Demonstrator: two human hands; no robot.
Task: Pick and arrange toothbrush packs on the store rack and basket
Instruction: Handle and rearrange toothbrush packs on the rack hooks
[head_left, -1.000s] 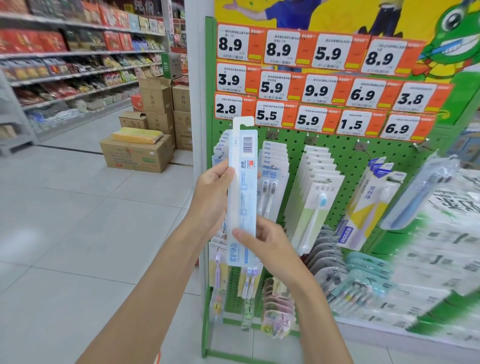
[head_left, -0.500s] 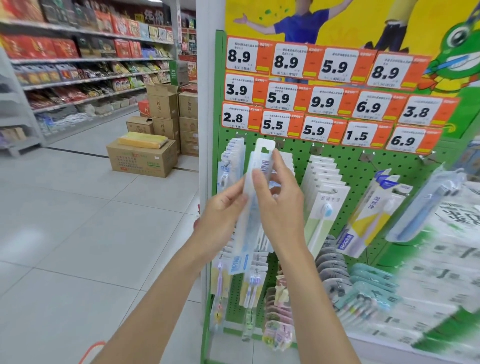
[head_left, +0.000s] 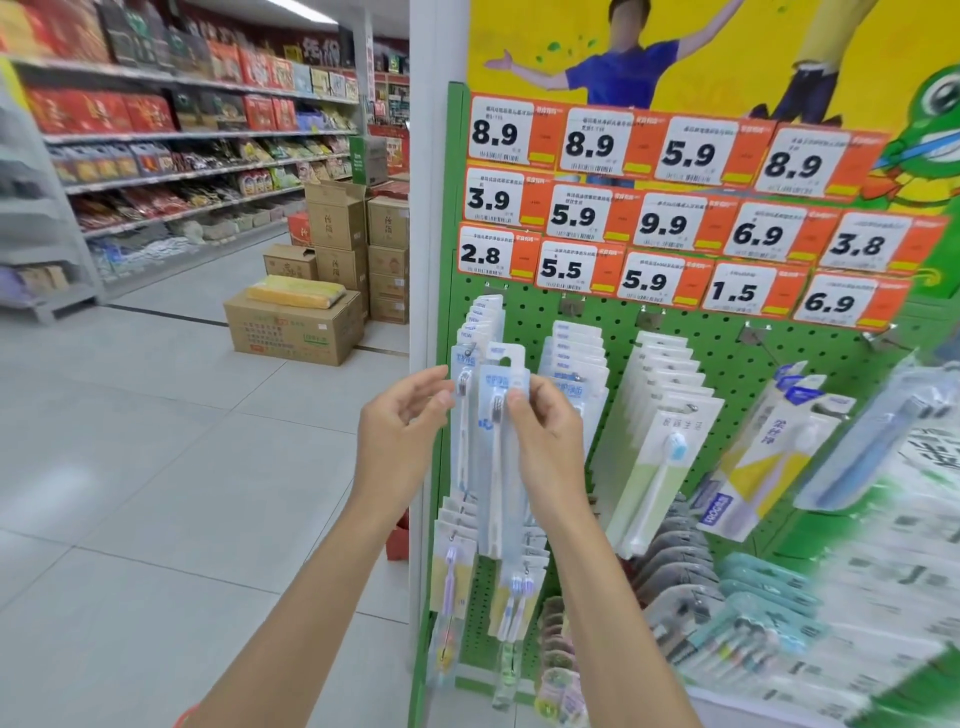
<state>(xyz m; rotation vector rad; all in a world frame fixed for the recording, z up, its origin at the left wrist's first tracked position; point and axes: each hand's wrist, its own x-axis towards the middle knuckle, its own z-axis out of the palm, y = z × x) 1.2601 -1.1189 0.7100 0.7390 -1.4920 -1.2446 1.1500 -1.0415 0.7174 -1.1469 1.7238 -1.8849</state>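
My right hand (head_left: 550, 452) pinches a long, pale blue, see-through toothbrush pack (head_left: 493, 483) near its top, thumb on the front. The pack is upright with its printed front facing me. Its hang tab sits in front of the green pegboard rack (head_left: 524, 312), between the first column of hung packs (head_left: 480, 332) and the second column (head_left: 576, 358). My left hand (head_left: 400, 447) hovers just left of the held pack. Its fingers are loosely curled and hold nothing, with the tips close to the front pack of the first column.
Further right on the rack hang more toothbrush packs (head_left: 660, 415). Smaller packs (head_left: 452, 561) fill the lower hooks. Orange price tags (head_left: 649, 218) line the top. A white pillar (head_left: 431, 208) borders the rack. Cardboard boxes (head_left: 296, 327) stand on the tiled aisle floor, beside store shelves (head_left: 156, 156).
The pack has turned from its barcode back to its printed front. My left hand has let go of it. My right hand has shifted from the pack's lower end to its top.
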